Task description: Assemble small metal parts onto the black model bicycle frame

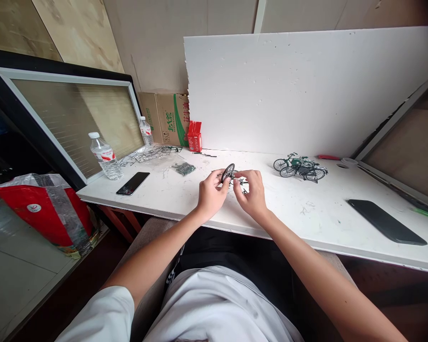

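1. Site type: improvised hobby or light-assembly workstation in a storage-like room, not a finished office.
2. Work surface: plain white tabletop (185, 199), scuffed and strewn with small debris.
3. Backdrop: large white foam board (306, 90) leaning against bare plywood-coloured wall panels (157, 42) along the far edge.
4. Stored stock: brown cardboard carton with green print (167, 118) at the far left corner; framed glass panel (74, 118) propped beside the left edge.
5. Work evidence: finished small green model bicycles (299, 167) near the far edge; grey plastic parts frames (153, 153) at far left.
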Action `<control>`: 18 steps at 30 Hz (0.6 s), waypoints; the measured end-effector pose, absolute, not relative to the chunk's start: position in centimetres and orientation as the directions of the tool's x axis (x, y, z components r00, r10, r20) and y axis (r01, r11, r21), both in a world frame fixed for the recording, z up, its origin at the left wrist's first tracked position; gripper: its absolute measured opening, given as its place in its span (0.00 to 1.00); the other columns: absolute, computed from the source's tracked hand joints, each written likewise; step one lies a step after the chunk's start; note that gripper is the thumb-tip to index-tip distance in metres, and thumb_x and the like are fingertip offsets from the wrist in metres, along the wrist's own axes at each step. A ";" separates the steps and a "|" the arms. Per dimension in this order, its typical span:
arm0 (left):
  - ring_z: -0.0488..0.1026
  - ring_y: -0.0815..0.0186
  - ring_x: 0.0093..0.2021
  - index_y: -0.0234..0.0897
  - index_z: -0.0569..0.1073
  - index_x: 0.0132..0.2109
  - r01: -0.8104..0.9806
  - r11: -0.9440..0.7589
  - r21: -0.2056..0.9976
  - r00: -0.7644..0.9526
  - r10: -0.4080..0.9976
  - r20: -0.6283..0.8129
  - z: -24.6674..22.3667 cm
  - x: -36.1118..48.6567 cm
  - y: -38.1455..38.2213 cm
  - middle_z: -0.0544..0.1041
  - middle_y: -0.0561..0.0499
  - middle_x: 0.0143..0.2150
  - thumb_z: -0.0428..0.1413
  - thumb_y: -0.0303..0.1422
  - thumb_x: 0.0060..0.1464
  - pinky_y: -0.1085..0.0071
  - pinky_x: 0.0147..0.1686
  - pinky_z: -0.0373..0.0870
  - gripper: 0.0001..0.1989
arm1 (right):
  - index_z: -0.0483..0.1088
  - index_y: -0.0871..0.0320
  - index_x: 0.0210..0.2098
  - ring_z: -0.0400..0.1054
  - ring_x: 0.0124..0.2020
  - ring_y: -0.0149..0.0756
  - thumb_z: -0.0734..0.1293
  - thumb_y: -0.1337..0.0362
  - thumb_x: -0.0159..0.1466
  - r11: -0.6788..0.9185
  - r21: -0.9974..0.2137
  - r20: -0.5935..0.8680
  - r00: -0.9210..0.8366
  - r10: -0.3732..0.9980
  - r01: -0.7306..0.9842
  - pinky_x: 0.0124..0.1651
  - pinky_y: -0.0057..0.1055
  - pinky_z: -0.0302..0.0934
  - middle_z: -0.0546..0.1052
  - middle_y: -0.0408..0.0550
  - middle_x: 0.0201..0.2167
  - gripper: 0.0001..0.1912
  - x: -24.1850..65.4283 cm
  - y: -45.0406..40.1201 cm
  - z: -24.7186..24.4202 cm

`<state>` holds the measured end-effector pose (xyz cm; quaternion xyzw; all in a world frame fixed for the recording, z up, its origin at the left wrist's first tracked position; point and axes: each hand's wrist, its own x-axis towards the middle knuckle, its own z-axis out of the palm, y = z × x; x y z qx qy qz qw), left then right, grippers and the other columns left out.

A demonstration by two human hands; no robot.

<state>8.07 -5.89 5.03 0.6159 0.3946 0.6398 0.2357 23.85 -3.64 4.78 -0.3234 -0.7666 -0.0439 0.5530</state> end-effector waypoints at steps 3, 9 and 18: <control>0.85 0.55 0.54 0.39 0.77 0.57 0.254 -0.605 0.755 -0.111 0.757 0.644 5.0 8.0 -6.0 0.86 0.42 0.53 0.61 0.31 0.66 0.68 0.45 0.84 0.13 | 0.71 0.51 0.49 0.70 0.46 0.48 0.66 0.63 0.74 0.793 -0.311 0.875 -0.168 0.454 0.523 0.49 0.47 0.65 0.80 0.50 0.43 0.05 23.7 -3.8 5.0; 0.84 0.57 0.57 0.42 0.76 0.59 0.382 -0.629 0.677 -0.067 0.711 0.700 4.8 8.0 -6.2 0.85 0.44 0.56 0.59 0.30 0.68 0.66 0.47 0.85 0.14 | 0.70 0.50 0.47 0.70 0.45 0.47 0.66 0.62 0.75 0.802 -0.309 0.883 -0.159 0.441 0.511 0.47 0.46 0.65 0.80 0.49 0.42 0.02 23.7 -3.8 4.8; 0.85 0.58 0.55 0.45 0.77 0.61 0.491 -0.612 0.620 -0.037 0.697 0.717 4.5 7.9 -6.6 0.85 0.48 0.57 0.59 0.32 0.70 0.66 0.50 0.84 0.15 | 0.69 0.51 0.44 0.68 0.43 0.46 0.64 0.60 0.76 0.788 -0.327 0.875 -0.149 0.461 0.521 0.45 0.46 0.65 0.79 0.49 0.40 0.04 23.7 -4.0 4.8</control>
